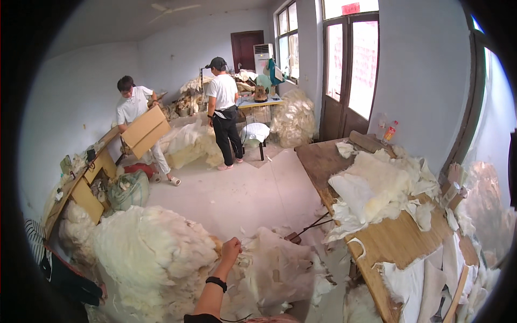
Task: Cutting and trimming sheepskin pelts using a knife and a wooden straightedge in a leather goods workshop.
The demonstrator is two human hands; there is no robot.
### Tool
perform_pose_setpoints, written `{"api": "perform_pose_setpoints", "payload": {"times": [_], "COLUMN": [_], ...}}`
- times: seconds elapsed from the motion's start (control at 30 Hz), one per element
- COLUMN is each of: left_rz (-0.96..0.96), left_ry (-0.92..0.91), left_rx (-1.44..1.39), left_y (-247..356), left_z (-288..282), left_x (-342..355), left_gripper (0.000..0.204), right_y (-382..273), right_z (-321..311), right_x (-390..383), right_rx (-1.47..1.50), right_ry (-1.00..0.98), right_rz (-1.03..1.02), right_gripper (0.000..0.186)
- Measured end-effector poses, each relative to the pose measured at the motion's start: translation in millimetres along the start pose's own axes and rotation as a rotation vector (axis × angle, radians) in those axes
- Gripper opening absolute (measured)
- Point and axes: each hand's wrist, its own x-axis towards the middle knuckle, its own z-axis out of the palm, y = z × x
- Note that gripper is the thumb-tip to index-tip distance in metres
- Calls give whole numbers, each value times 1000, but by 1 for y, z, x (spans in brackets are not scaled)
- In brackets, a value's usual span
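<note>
My left hand [231,248], with a black band [217,282] on its wrist, is raised in front of me, its fingers curled closed. Whatever they hold, if anything, is hidden. Left of it rises a big heap of cream-white fleece pelts [153,242]. Beneath and to its right, more pale fleece is bundled in a translucent plastic sheet or bag [280,264]. I do not see my right hand.
A wooden table [398,237] with white pelts [377,188] stands at right. Farther back, one person [137,113] carries a cardboard box [145,132]; another [222,107] stands by a work table. A sack [128,189] sits at left; a striped sleeve [35,239] shows at the left edge.
</note>
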Motion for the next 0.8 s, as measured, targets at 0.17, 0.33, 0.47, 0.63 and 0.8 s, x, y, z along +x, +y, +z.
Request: {"api": "perform_pose_setpoints", "payload": {"times": [0.17,0.33,0.47,0.63,0.8], "left_rz": [-88,102,611,-174,-203], "left_ry": [58,-253,-407,-1240,-1445], "left_rx": [198,760,114,-845,-874], "left_y": [-28,8,-83,180,193], "left_z": [-3,63,116,133,143], "left_x": [-11,-42,-111,-186,-208], "left_gripper": [11,39,63,38,36], "right_y": [-58,-35,-44,-44,-11], "right_z": [72,101,200,246,251], "right_x": [-44,-17,-11,-12,13], "right_rx": [-222,-432,-577,-554,-365], "right_ry": [35,-158,-493,-523,-471], "right_rz": [-34,-450,-581,-573,-590], "right_gripper": [23,5,7,10,12]}}
